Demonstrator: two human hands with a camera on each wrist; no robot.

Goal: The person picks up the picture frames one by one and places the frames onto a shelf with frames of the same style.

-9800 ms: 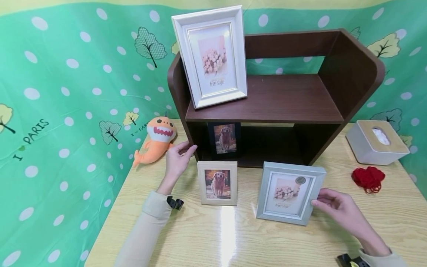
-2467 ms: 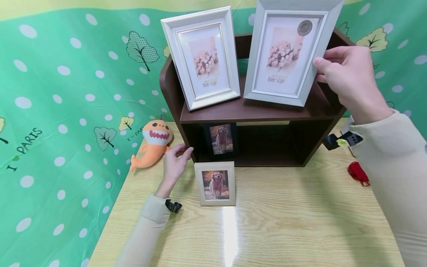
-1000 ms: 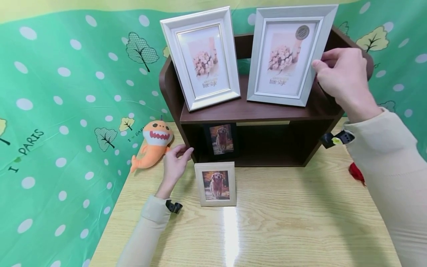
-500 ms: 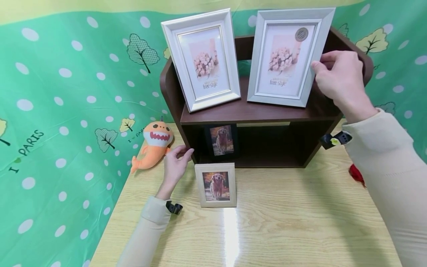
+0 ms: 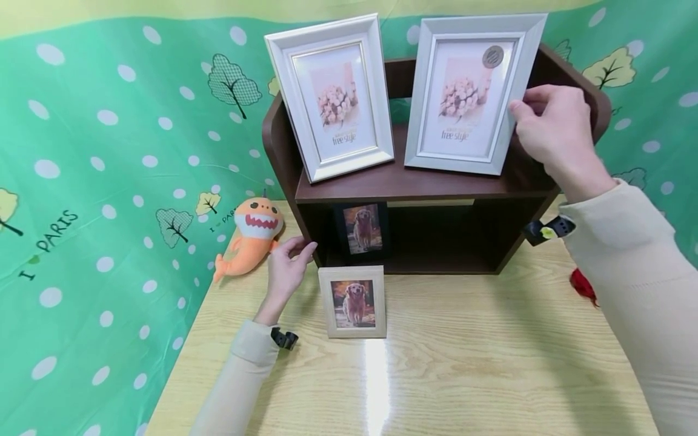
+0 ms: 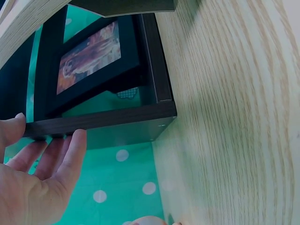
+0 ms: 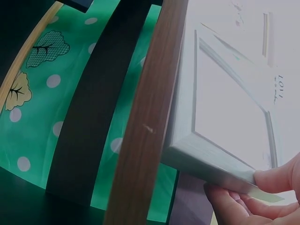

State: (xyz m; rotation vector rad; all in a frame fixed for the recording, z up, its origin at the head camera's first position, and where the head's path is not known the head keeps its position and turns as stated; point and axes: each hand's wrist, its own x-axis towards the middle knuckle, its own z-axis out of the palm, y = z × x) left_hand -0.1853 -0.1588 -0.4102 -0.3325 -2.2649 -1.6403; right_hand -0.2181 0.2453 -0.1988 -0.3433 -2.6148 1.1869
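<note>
In the head view my right hand (image 5: 558,136) pinches the right edge of a pale grey picture frame (image 5: 523,60) with a round sticker. The frame stands tilted back on the upper level of a dark brown shelf (image 5: 425,189). The right wrist view shows my right thumb (image 7: 276,180) on the front of that frame, fingers behind it. My left hand (image 5: 288,269) holds the shelf's left side panel (image 6: 103,119) low down, its fingertips against the outer face. A white picture frame (image 5: 387,121) stands left of the grey one.
A black frame (image 5: 385,236) with a dog picture stands on the lower level. On the table (image 5: 463,375) before the shelf stands a beige frame (image 5: 354,333). An orange plush shark (image 5: 248,248) sits left; red yarn (image 5: 583,284) shows beside the right sleeve.
Since the oldest frame, my right hand has lifted the grey frame from the table to the upper shelf, then lowered it onto the board. Lately almost nothing moves; my left hand stays in place.
</note>
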